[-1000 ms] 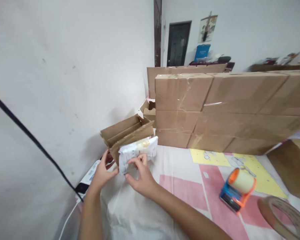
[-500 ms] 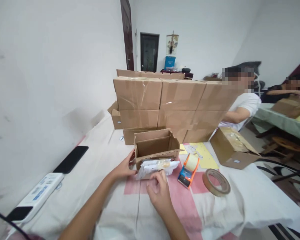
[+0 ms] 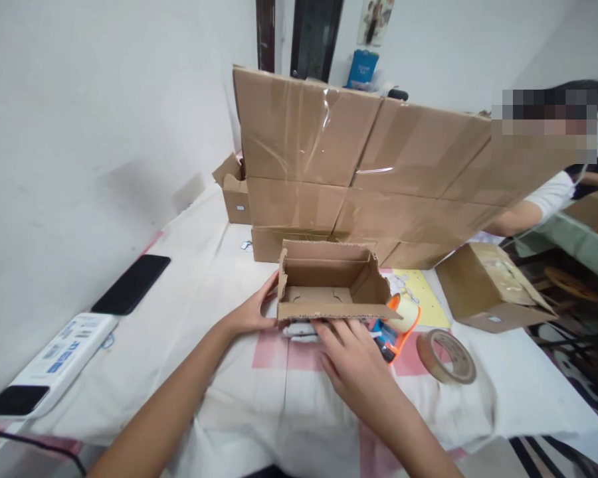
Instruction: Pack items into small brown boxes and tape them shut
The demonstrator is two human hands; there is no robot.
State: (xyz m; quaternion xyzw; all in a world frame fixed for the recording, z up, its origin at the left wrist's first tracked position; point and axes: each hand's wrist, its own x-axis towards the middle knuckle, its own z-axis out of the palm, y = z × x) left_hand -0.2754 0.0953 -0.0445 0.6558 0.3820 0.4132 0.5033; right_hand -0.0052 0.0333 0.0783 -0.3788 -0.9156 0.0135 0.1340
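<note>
A small cardboard box stands with its top open on the cloth, and its inside looks bare. My left hand grips its left end, the thumb at the front corner and the fingers along the side. White packets lie against the box's front, partly hidden under its front flap. Over them rests my right hand, its fingers stretched out and slightly apart, the tips near the flap's edge. A tape dispenser with an orange frame is just right of the box, partly covered by it.
A roll of tape lies to the right. Behind stands a wall of taped cartons. Another carton sits at the table's right edge. A black phone and a white power bank-like box lie left. A person sits behind the cartons.
The box has turned to face me more squarely, and its front flap now overhangs the packets. My right hand has gone from curled fingers to fingers laid over them. The view has tilted down.
</note>
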